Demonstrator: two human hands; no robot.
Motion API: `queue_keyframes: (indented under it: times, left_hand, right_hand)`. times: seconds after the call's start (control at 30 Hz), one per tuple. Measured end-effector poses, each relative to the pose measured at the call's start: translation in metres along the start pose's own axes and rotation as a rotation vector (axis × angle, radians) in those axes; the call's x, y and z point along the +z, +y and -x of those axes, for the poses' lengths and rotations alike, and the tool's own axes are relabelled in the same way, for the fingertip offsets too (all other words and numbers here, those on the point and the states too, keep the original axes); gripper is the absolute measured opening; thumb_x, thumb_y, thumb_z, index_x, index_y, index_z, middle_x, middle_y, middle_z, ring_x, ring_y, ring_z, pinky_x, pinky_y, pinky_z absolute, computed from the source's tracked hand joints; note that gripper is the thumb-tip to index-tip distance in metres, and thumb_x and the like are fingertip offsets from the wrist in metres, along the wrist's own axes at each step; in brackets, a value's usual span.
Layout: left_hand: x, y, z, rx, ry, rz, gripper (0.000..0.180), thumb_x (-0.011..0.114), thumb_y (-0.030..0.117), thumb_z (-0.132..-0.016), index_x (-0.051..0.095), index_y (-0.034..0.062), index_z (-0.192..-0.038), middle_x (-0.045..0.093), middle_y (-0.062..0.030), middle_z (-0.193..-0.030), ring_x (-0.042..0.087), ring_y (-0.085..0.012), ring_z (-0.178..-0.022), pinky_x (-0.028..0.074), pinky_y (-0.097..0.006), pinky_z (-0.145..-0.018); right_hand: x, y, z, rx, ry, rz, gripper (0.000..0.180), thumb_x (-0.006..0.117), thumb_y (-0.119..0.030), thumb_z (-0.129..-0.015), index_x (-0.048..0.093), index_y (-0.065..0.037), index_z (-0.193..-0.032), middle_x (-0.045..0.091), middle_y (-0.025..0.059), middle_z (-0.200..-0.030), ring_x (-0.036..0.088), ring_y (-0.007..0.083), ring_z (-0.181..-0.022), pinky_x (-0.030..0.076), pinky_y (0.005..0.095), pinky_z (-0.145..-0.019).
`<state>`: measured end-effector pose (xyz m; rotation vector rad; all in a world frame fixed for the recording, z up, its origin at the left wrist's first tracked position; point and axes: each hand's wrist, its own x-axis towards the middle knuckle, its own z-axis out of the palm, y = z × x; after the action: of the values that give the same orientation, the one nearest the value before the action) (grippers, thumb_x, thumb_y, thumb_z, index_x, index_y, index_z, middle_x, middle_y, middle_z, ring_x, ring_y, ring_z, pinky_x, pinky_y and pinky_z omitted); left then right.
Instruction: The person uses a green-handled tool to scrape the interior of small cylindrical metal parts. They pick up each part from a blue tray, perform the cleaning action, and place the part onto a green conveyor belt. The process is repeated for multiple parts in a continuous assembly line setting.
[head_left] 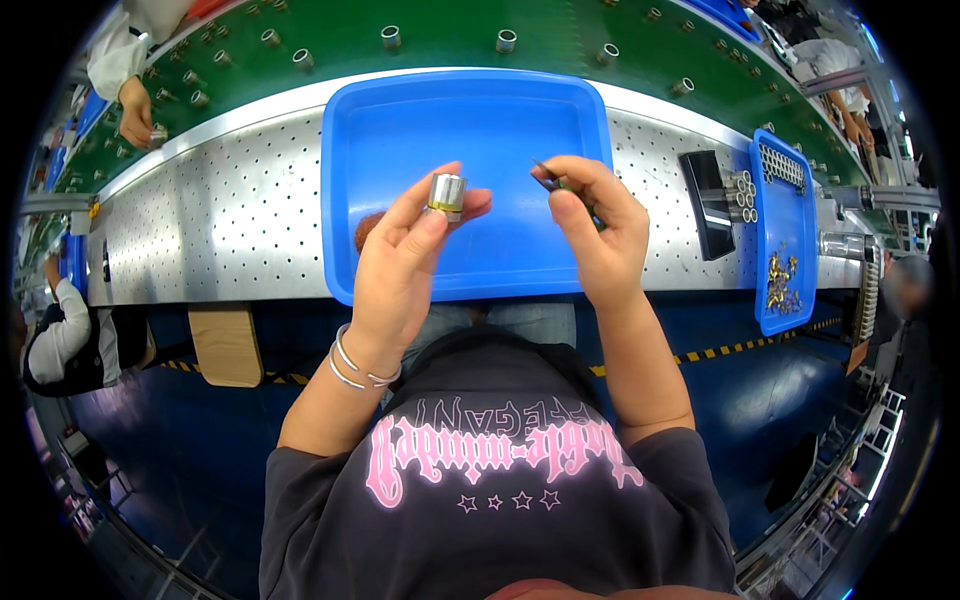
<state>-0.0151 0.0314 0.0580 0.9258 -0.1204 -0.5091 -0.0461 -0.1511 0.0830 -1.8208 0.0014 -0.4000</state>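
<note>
My left hand (402, 240) is closed on a short silver metal cylinder (447, 189) with a yellowish band near its lower end, thumb against its side. It is raised over the left part of a large blue tray (470, 262). My right hand (612, 225), above the tray's right edge, pinches a thin dark pointed tool (545, 175). The tip points left toward the cylinder, and a gap separates the two. Fingers cover most of the tool, so its exact kind is unclear. Beside my left wrist, a rough brown round thing (366, 232) is partly hidden in the tray.
A perforated metal worktop (220, 215) holds the tray. Beyond it, a green conveyor (450, 35) carries many metal cylinders. To the right are a black flat box (706, 205), a group of metal rings (741, 196), and a blue tray (775, 318) with small brass-coloured parts. A co-worker's hand (135, 112) touches a cylinder at far left.
</note>
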Motion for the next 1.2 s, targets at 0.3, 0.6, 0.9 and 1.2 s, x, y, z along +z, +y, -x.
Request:
queue_keyframes:
  times: [0.3,0.6,0.9,1.2]
  left_hand:
    - [0.003,-0.002,0.003,0.079,0.000,-0.103,0.049,0.060,0.009,-0.086,0.043,0.0000,-0.131,0.056,-0.0125,-0.117,0.051,-0.0186,-0.112,0.037,-0.031,-0.098]
    - [0.003,-0.004,0.006,0.081,0.049,-0.150,0.049,0.062,0.008,-0.084,0.045,-0.0016,-0.129,0.056,-0.0055,-0.111,0.050,-0.0128,-0.103,0.036,-0.028,-0.095]
    - [0.004,-0.006,0.007,0.083,0.050,-0.152,0.051,0.064,0.007,-0.082,0.045,-0.0015,-0.128,0.055,-0.0055,-0.112,0.050,-0.0129,-0.104,0.036,-0.028,-0.095]
    - [0.003,-0.005,0.006,0.087,0.068,-0.174,0.050,0.063,0.005,-0.082,0.045,-0.0003,-0.128,0.056,-0.0070,-0.111,0.051,-0.0137,-0.103,0.037,-0.029,-0.095]
  right_hand:
    - [0.011,-0.002,-0.001,-0.289,-0.103,0.394,0.014,0.071,-0.020,-0.074,0.067,-0.011,-0.083,0.057,0.0023,-0.061,0.054,0.0168,-0.051,0.038,0.0280,-0.045]
    - [0.009,-0.002,0.002,-0.265,-0.158,0.360,0.012,0.071,-0.020,-0.074,0.066,-0.011,-0.080,0.059,0.0020,-0.062,0.056,0.0165,-0.050,0.039,0.0271,-0.044]
    - [0.008,-0.004,0.003,-0.252,-0.169,0.413,0.010,0.070,-0.020,-0.075,0.066,-0.012,-0.079,0.058,0.0011,-0.060,0.054,0.0156,-0.048,0.038,0.0268,-0.043]
    - [0.004,-0.004,0.002,-0.176,-0.112,0.366,0.013,0.070,-0.021,-0.075,0.065,-0.011,-0.082,0.060,0.0035,-0.067,0.057,0.0192,-0.053,0.044,0.0286,-0.049]
